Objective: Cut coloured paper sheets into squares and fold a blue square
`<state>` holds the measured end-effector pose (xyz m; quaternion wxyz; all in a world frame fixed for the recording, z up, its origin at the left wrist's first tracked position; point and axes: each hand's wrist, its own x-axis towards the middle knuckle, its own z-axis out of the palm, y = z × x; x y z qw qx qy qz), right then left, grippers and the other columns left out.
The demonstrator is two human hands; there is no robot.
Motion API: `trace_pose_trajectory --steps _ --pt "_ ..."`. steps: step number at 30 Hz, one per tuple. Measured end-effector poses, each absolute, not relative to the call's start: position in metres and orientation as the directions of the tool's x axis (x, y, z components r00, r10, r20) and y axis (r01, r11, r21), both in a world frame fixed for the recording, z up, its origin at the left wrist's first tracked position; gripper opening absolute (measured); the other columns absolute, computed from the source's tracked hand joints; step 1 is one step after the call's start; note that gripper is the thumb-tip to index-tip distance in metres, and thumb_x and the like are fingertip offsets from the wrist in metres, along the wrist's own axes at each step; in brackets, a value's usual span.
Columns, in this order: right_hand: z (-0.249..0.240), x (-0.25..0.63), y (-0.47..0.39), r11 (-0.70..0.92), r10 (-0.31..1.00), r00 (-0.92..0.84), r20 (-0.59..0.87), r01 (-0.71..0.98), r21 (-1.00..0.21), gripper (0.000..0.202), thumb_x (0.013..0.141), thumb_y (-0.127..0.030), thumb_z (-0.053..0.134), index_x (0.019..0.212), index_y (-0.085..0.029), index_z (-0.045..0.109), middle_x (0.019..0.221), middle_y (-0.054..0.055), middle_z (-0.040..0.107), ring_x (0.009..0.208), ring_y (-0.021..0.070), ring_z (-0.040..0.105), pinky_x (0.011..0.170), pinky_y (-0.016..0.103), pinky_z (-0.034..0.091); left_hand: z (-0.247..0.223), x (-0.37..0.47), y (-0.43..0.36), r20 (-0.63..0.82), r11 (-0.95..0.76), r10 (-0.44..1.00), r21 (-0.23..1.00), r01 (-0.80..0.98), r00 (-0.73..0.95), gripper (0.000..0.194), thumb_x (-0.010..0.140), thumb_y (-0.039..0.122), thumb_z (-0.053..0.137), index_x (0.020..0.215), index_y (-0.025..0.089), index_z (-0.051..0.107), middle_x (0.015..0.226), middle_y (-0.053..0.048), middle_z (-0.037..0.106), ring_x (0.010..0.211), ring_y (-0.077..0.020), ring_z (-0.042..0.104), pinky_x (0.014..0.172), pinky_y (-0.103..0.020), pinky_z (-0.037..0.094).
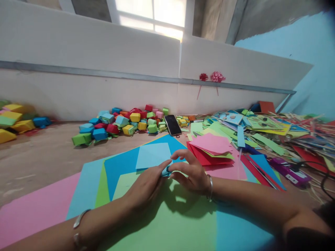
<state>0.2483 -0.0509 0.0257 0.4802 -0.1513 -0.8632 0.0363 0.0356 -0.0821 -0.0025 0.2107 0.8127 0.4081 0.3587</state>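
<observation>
Left hand [145, 186]: fingers pinched on small light-blue paper piece [165, 170] | Right hand [192, 172]: fingertips closed on same piece, centre of tabletop, over green sheet [180, 223] | Far: folded paper boxes [123, 123], phone [172, 124] | Right: pink paper stack [211, 143]

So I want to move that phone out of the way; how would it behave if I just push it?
The phone looks flat and rigid, so it would probably slide, not roll or tip. Its glossy face suggests it may be slippery. Paper boxes beside it look light and would likely scatter if bumped.
</observation>
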Motion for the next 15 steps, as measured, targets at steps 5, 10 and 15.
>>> trace_pose_trajectory --steps 5,10,15 --pt "0.03 0.247 -0.054 0.974 0.226 -0.459 0.859 0.131 -0.186 0.008 0.101 -0.027 0.052 0.095 -0.022 0.056 0.092 0.007 0.065 0.088 0.0176 0.063 0.082 0.032 0.051 0.011 0.041 -0.091 0.436 -0.632 0.769 0.631 0.451 0.467 0.041 0.096 0.036 0.048 0.132 0.025 0.063 0.114 -0.008 0.077 0.095 -0.0251 0.073 0.088 -0.033 0.057" --pt "0.03 0.248 -0.054 0.928 0.37 -0.405 0.836 0.13 -0.348 0.015 0.102 -0.028 0.046 0.088 -0.023 0.052 0.085 0.005 0.062 0.083 0.0174 0.06 0.075 0.031 0.052 0.017 0.041 -0.092 0.352 -0.578 0.8 0.668 0.469 0.485 0.037 0.094 0.042 0.049 0.12 0.025 0.07 0.1 -0.007 0.08 0.086 -0.0243 0.074 0.079 -0.029 0.056" --pt "0.029 0.248 -0.053 0.795 0.603 -0.327 0.728 0.175 -0.58 0.024 0.1 -0.038 0.047 0.083 -0.022 0.052 0.082 0.003 0.06 0.076 0.0157 0.057 0.072 0.03 0.05 0.015 0.041 -0.092 0.301 -0.509 0.828 0.756 0.411 0.473 0.04 0.093 0.047 0.051 0.124 0.027 0.069 0.094 -0.006 0.08 0.08 -0.0232 0.073 0.074 -0.027 0.055"
